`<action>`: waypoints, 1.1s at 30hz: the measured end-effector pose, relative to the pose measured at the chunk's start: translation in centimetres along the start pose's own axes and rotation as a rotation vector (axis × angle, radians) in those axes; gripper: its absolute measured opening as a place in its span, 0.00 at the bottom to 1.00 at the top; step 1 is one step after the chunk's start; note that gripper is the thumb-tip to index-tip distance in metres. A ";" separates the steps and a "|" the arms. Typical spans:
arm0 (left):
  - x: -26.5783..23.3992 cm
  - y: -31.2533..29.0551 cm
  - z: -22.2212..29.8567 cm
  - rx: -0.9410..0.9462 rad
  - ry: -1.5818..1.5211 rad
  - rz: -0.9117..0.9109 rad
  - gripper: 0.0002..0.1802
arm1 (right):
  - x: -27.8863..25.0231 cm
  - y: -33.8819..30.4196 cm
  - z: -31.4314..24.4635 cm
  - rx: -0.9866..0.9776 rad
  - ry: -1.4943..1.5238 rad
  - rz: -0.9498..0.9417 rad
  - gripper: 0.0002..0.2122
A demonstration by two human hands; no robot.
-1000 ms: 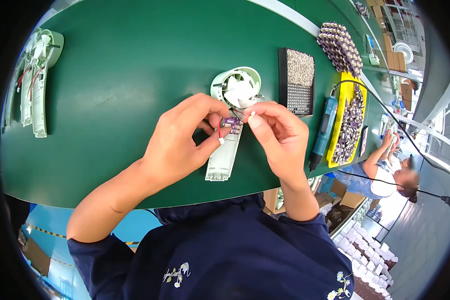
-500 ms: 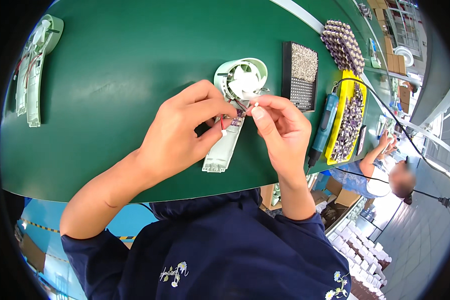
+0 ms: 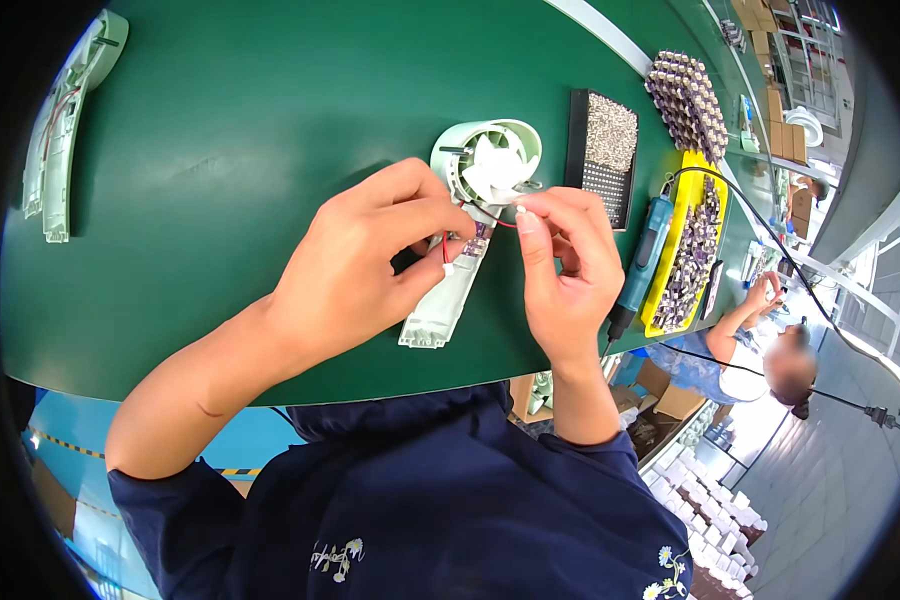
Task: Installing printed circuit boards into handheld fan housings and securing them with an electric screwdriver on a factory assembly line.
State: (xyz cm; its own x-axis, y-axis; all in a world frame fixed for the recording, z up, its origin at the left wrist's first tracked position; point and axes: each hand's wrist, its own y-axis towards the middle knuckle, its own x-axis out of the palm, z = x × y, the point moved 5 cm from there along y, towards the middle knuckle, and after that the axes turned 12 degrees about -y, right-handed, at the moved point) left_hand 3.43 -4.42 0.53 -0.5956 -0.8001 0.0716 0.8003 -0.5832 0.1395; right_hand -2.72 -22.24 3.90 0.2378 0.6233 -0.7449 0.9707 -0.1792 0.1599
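A pale green handheld fan body (image 3: pixel 440 312) lies on the table before me, its round head away from me with white fan blades (image 3: pixel 497 165) inside. A small purple circuit board (image 3: pixel 478 233) sits over its handle. My left hand (image 3: pixel 365 260) is closed in a pinch at the board's left end; a red wire with a white plug (image 3: pixel 448 269) hangs by its fingers. My right hand (image 3: pixel 570 260), thumb and forefinger pressed together, holds a small white connector (image 3: pixel 521 209) on thin red and black wires beside the fan head. The left fingertips partly hide the board.
Right of the fan lie a black tray (image 3: pixel 625 195) of small metal parts, a blue-green electric screwdriver (image 3: pixel 646 255) and a yellow bin (image 3: pixel 660 318) of circuit boards. More boards (image 3: pixel 686 100) stand behind. Another fan body (image 3: pixel 60 170) lies far left. A co-worker (image 3: pixel 735 345) sits at right.
My right hand has moved slightly right and down with the connector, drawing the wires straighter. The left hand keeps its pinch. The view has shifted a little.
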 end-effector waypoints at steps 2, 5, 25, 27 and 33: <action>0.0 0.0 -0.1 0.010 0.008 0.000 0.11 | -0.3 0.1 -0.4 -0.011 -0.032 -0.009 0.06; 0.0 0.1 0.0 0.028 0.021 -0.004 0.10 | -0.9 0.6 -1.4 -0.052 -0.125 -0.091 0.05; 0.0 -0.4 -0.8 0.113 -0.030 0.055 0.15 | 0.3 4.1 -8.0 -0.675 -0.915 -0.680 0.07; -0.1 -0.6 -0.7 0.112 -0.028 0.062 0.15 | 0.4 4.1 -8.3 -0.673 -0.913 -0.687 0.07; 0.2 -0.7 -1.0 0.128 -0.022 0.072 0.15 | 0.6 3.8 -8.3 -0.664 -0.929 -0.712 0.07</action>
State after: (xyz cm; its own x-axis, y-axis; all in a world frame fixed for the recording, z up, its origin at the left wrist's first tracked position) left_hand 2.84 -4.31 -0.51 -0.5399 -0.8349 0.1074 0.8262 -0.5011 0.2576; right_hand 1.38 -16.25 9.42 -0.1756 -0.3643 -0.9146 0.7680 0.5305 -0.3588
